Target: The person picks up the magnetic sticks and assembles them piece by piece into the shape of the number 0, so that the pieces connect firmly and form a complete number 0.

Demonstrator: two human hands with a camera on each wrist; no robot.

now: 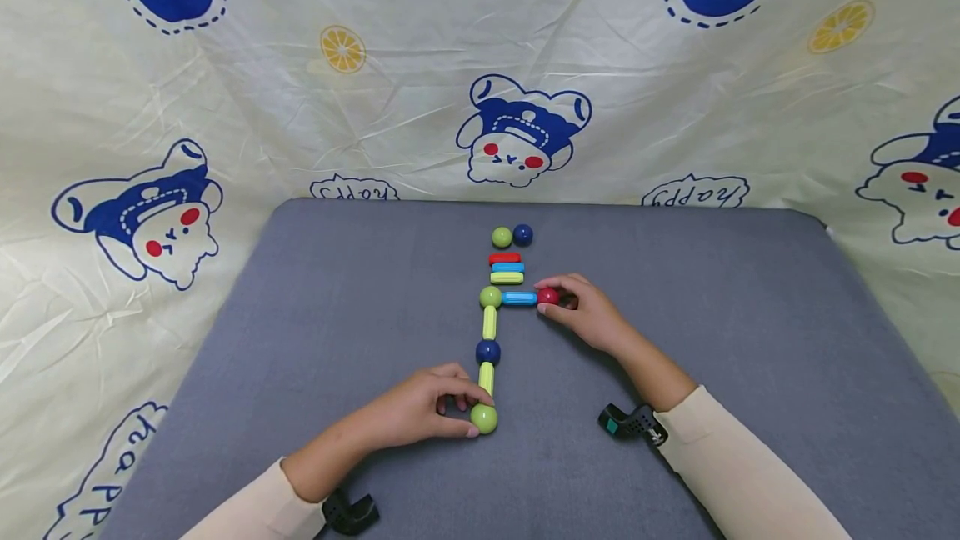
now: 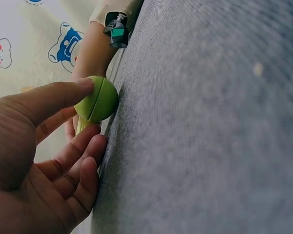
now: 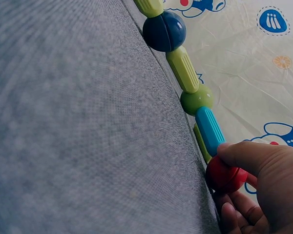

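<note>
Apparently ball-wide, right grip (image 1: 588,312) pinching red ball (image 3: 223,174)

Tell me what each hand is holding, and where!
The left hand holds the nearest green ball by its sides; the right hand pinches the red ball by its sides.

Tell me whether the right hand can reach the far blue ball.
Probably yes: bare table lies between the right hand and the blue ball, the loose sticks being off to the left. It would likely need to release the red ball first.
</note>
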